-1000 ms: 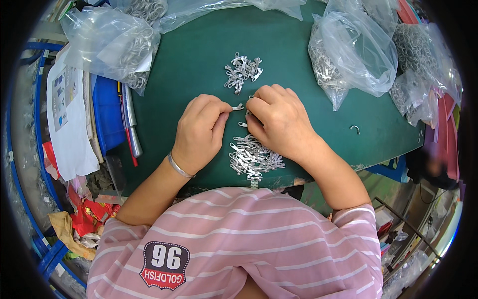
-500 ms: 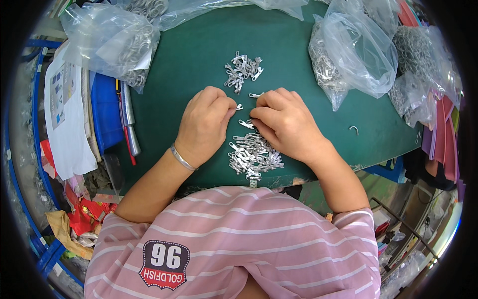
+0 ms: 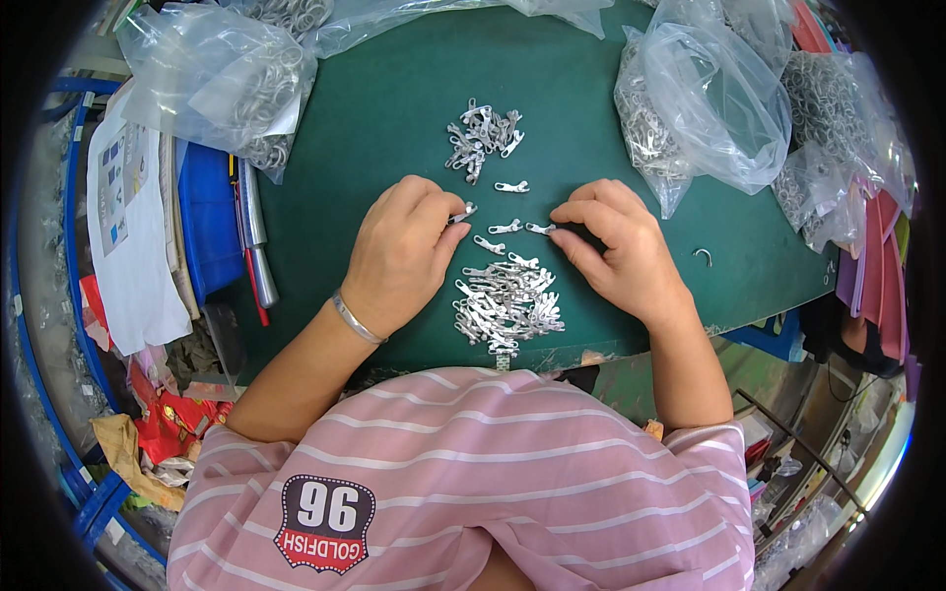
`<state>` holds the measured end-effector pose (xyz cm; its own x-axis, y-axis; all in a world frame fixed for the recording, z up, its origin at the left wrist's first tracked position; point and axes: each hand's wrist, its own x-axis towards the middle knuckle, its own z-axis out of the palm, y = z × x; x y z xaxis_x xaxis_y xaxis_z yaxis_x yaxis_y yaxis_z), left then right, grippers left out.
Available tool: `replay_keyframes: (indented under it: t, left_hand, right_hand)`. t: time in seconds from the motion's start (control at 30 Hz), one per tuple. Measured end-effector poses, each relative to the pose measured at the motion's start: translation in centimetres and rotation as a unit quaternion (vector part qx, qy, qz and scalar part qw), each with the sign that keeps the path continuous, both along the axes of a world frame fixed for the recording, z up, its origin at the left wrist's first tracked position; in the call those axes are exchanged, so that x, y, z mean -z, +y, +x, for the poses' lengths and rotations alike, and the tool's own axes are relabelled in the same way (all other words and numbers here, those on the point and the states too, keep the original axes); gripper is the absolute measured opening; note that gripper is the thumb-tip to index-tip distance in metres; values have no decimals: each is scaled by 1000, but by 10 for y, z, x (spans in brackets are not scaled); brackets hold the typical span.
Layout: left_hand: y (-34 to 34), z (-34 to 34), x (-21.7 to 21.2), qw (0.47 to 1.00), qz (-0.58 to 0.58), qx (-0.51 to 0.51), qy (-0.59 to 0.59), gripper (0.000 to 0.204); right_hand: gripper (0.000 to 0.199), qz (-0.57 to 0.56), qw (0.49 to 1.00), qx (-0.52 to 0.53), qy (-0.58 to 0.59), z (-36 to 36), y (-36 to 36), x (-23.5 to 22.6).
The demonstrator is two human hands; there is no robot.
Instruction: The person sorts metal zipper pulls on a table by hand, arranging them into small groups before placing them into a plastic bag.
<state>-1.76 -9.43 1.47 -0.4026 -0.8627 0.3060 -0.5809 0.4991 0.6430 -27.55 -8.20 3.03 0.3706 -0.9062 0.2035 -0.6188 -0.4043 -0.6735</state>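
Small silver metal hook pieces, each with a loop at one end, lie on the green tabletop. My left hand [image 3: 406,246] is closed, pinching one hook piece [image 3: 462,214] between thumb and fingertips. My right hand [image 3: 623,246] has thumb and forefinger closed at the end of another hook piece [image 3: 539,229], just above the table. Between the hands lie single hook pieces [image 3: 505,227], one of them farther off [image 3: 511,187]. A large near pile [image 3: 506,300] sits close to the table's front edge, and a smaller far pile [image 3: 484,138] lies beyond my hands.
Clear plastic bags of metal parts stand at the far left [image 3: 227,79] and far right [image 3: 655,118]. A blue tray [image 3: 212,222] and pens [image 3: 254,236] are along the left side. One curved metal piece [image 3: 702,257] lies to the right on the green table [image 3: 384,108].
My right hand has moved right, away from my left hand, uncovering several single hook pieces between them. The left hand stays in place, and its hook piece is now tilted differently.
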Motion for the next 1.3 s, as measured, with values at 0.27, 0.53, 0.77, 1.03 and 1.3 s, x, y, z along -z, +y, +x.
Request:
replay_keyframes:
  t: [0.27,0.53,0.77,1.03,1.3]
  left_hand:
    - [-2,-1,-2,999,-24,11,-43,13]
    - [6,2,-16,994,93,45,25,10]
    - [10,4,-11,991,82,103,0,12]
    - [3,2,-15,993,109,38,34,12]
    - [-22,7,-8,999,44,-23,19,25]
  right_hand:
    - [20,-22,999,-1,40,6,3,3]
    - [16,-43,999,-3,28,10,4,7]
    - [13,-2,999,-49,21,19,7,-2]
    - [12,-95,995,-3,-2,39,-27,15]
    - [11,-2,995,-99,22,25,-18,-1]
